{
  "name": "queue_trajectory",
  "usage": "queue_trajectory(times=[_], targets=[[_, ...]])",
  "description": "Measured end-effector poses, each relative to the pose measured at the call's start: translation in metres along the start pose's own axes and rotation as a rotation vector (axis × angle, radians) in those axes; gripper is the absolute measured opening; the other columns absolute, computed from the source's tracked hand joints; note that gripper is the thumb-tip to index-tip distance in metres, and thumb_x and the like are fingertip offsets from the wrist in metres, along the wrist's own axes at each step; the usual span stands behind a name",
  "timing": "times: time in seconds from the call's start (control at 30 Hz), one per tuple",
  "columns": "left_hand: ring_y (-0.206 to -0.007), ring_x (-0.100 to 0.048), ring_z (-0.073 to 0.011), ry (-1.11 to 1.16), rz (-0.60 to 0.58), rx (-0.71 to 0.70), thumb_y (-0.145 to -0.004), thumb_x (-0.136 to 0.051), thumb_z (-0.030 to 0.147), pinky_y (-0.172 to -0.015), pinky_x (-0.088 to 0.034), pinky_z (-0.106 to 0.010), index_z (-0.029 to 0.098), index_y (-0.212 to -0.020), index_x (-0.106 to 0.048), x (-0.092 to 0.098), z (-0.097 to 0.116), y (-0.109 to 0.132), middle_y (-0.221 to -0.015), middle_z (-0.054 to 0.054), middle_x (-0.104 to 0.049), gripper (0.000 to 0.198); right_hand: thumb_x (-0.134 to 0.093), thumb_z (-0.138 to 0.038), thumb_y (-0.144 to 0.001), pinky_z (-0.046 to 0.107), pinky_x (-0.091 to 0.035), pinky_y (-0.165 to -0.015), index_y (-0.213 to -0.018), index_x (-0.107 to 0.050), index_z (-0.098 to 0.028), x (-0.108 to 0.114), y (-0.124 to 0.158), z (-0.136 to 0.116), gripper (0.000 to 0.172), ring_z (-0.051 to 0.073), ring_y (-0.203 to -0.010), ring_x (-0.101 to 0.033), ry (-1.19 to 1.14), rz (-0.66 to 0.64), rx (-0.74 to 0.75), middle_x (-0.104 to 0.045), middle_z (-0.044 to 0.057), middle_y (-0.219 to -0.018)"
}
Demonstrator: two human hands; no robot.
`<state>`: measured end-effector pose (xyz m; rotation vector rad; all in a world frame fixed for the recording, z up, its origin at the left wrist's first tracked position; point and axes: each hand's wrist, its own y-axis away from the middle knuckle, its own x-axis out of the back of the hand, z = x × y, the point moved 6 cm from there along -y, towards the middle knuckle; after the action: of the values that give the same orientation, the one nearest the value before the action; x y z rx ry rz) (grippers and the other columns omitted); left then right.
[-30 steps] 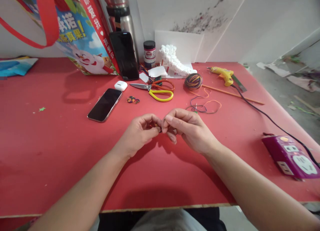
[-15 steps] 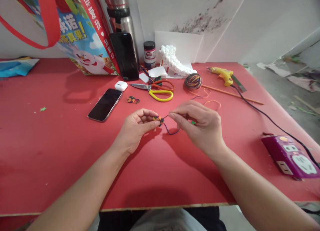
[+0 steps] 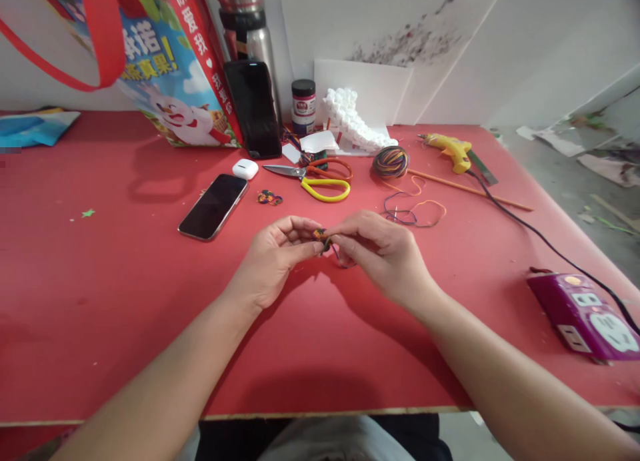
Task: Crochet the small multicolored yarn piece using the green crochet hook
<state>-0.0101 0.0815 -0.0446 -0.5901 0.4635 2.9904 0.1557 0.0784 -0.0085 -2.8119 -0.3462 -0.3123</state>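
My left hand point(image 3: 270, 261) pinches a small multicoloured crocheted piece point(image 3: 319, 234) between thumb and fingers, above the red table. My right hand point(image 3: 390, 254) is closed right beside it. Its thumb and forefinger hold a dark yarn strand point(image 3: 327, 244) against the piece's right edge; the fingertips hide part of it. A purple yarn loop point(image 3: 345, 266) hangs beneath the right fingers. Farther back lies a multicoloured yarn ball point(image 3: 391, 162), with loose orange and purple yarn point(image 3: 425, 212) trailing from it. Another small crocheted piece point(image 3: 270, 197) rests on the table to the left.
Open scissors point(image 3: 325, 189) lie ahead of my hands, a phone point(image 3: 214, 206) and white earbud case point(image 3: 245, 168) to their left. Behind stand another phone point(image 3: 254, 108), a jar point(image 3: 303, 106) and a gift bag point(image 3: 175, 108). A glue gun point(image 3: 450, 149), stick point(image 3: 470, 190) and purple power strip point(image 3: 583, 314) are right.
My right hand has moved left, up against the crocheted piece; the strand stretched between them has shortened. Loose yarn behind that hand now shows more. The view has shifted slightly.
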Motion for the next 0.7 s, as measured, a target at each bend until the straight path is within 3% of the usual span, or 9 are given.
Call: queue_trajectory(times=[0.13,0.33,0.7], targets=[[-0.082,-0.073,-0.0149,0.017,0.004,0.003,-0.058,-0.098,0.013,-0.082,-0.061,-0.03,0.016,-0.084,-0.078,0.0,0.001,0.002,-0.086,-0.002,-0.077,0.033,-0.066,-0.016,-0.096,0.028,-0.051,-0.06,-0.094,-0.081,-0.023,0.002,0.004,-0.009,0.017,0.016,-0.072,-0.067,0.274,0.057,0.177,-0.073,0.006,-0.087],[-0.085,-0.072,-0.0158,-0.004,0.002,-0.024,-0.061,-0.097,0.014,-0.084,-0.061,-0.031,0.016,-0.086,-0.078,-0.001,0.002,0.003,-0.087,-0.002,-0.077,0.032,-0.06,-0.015,-0.099,0.027,-0.051,-0.06,-0.104,-0.081,-0.021,0.0,0.01,-0.019,0.023,0.016,-0.07,-0.066,0.508,0.081,0.335,-0.072,0.008,-0.09],[-0.075,-0.07,-0.012,0.042,-0.004,0.023,-0.06,-0.098,0.016,-0.074,-0.06,-0.025,0.014,-0.085,-0.077,-0.006,-0.002,0.004,-0.08,-0.001,-0.076,0.033,-0.055,-0.017,-0.106,0.024,-0.047,-0.057,-0.103,-0.08,-0.018,-0.009,0.014,-0.018,0.025,0.013,-0.069,-0.064,0.746,0.092,0.456,-0.072,0.007,-0.09]])
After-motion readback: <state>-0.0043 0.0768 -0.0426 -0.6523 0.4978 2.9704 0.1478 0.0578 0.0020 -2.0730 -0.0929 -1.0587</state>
